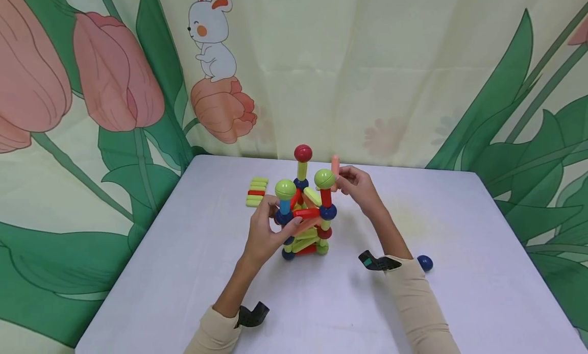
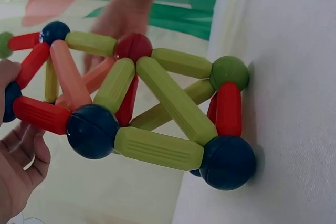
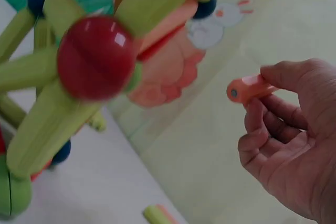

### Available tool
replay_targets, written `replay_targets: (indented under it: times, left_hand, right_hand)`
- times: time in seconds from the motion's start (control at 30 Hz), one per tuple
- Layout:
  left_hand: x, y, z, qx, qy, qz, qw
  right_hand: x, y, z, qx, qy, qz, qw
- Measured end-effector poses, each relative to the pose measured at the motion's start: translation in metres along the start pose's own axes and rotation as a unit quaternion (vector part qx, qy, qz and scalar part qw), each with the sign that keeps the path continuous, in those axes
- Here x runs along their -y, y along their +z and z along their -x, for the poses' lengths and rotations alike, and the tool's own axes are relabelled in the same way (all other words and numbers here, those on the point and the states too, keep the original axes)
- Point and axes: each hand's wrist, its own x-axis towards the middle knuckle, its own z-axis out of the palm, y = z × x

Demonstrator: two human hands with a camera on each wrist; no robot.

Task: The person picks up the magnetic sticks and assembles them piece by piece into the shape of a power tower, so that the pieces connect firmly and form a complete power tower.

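Observation:
A tower of magnetic sticks and balls [image 1: 307, 234] stands upright on the white table, built from light green, red, salmon and blue sticks joined by coloured balls. My left hand [image 1: 263, 230] grips its upper left corner, at a dark blue ball [image 2: 10, 101] below a light green ball [image 1: 285, 190]. Behind and right of the tower, my right hand [image 1: 360, 190] pinches a salmon magnetic stick [image 1: 335, 164] between thumb and fingers. The right wrist view shows that stick's end [image 3: 234, 92] apart from the tower. A red ball [image 1: 303, 153] tops the rear post.
Several light green sticks and a red one lie in a row [image 1: 256, 192] at the back left. A loose dark blue ball [image 1: 425, 263] sits beside the right sleeve. Behind the table [image 1: 184, 262] hangs a printed curtain [image 1: 321, 78].

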Motion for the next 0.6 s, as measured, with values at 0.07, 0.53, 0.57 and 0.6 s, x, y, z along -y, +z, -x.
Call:
replay_targets:
  times: [0.07,0.53,0.57,0.6]
  left_hand:
    - [0.0,0.0,0.0,0.0,0.0,0.002,1.0]
    - [-0.001,0.0,0.0,0.001,-0.004,0.004,1.0]
    - [-0.001,-0.001,0.0,0.0,-0.005,0.004,1.0]
    - [-0.001,-0.001,0.0,0.0,-0.006,0.004,1.0]
  right_hand:
    - [0.018,0.0,0.005,0.029,-0.017,-0.07,0.997]
    - [0.047,0.01,0.021,0.167,-0.082,-0.113,0.9759]
    - [0.047,0.01,0.02,0.172,-0.087,-0.114,0.9747]
    - [0.047,0.01,0.02,0.174,-0.089,-0.114,0.9741]
